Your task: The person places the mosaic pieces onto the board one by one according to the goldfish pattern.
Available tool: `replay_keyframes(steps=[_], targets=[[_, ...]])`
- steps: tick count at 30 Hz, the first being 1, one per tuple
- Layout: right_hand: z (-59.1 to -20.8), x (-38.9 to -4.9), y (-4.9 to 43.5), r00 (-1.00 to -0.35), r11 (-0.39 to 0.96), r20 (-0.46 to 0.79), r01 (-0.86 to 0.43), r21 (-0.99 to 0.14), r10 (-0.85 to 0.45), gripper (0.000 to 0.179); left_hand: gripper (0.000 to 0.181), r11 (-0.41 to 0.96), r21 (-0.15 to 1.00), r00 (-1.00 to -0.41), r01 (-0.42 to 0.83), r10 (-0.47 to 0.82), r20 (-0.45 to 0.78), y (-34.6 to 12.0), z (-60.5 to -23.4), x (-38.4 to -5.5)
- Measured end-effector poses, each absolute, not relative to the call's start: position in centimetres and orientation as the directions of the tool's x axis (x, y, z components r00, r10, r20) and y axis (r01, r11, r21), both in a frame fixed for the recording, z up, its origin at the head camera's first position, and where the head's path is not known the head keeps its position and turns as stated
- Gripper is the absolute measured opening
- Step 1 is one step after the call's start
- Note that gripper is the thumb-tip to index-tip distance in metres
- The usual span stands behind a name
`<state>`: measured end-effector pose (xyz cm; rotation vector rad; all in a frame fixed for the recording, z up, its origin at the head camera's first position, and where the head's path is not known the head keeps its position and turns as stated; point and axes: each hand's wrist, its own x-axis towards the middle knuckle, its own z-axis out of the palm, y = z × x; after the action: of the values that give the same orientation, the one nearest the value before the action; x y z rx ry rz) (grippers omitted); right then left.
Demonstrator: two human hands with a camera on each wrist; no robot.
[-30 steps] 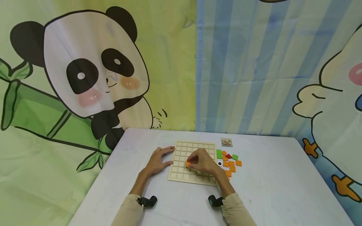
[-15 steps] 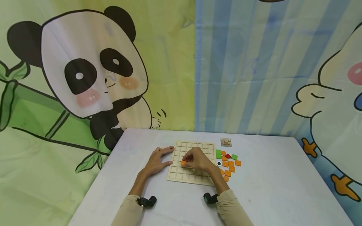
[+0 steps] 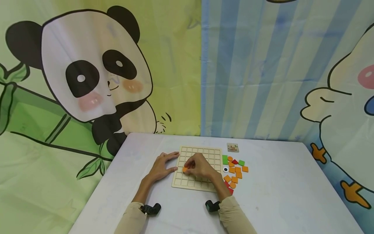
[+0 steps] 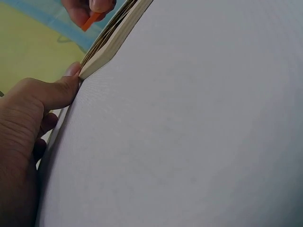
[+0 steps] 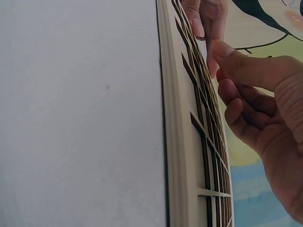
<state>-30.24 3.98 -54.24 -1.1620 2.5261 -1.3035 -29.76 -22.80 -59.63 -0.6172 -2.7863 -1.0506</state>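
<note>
A pale wooden grid board (image 3: 214,156) lies on the white table, its cells framed by thin raised lines. My right hand (image 3: 200,166) pinches a small orange tile (image 3: 185,169) between thumb and fingertips, over the board's left part. The left wrist view shows this orange tile (image 4: 90,21) edge-on, above the board's edge. At the left side of the board, my left hand (image 3: 159,168) rests with thumb and index finger spread, their tips right at the rim. In the right wrist view, the right thumb (image 5: 246,68) mostly hides the tile.
Right of the board lie loose orange tiles (image 3: 239,175), green ones (image 3: 224,159), red ones (image 3: 235,162) and a white disc with a black centre (image 3: 225,169). A small patterned card (image 3: 232,147) lies behind them. Printed curtains (image 3: 175,65) stand behind the table (image 3: 277,182).
My right hand has moved left across the board with the orange tile pinched in it. More of the loose tiles show beside the forearm. The left hand stays at the board's edge.
</note>
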Motion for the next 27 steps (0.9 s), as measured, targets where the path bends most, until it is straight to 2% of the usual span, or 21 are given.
replay_keyframes(steps=[13,21,27], targets=[[-54.9,-30.8,2.7,-0.734,0.386,0.230,-0.565,-0.729,-0.639,0.013,0.067,0.684,0.607,-0.914,0.404,0.328,0.239,-22.9,-59.8,-29.6],[-55.2,-30.8,2.0,-0.728,0.388,0.228,-0.571,-0.724,-0.646,0.014,0.066,0.684,0.594,-0.906,0.424,0.332,0.263,-22.9,-59.9,-29.5],[-55.1,-30.9,1.4,-0.728,0.388,0.223,-0.568,-0.726,-0.649,0.013,0.066,0.686,0.602,-0.912,0.409,0.336,0.236,-22.9,-59.7,-29.6]])
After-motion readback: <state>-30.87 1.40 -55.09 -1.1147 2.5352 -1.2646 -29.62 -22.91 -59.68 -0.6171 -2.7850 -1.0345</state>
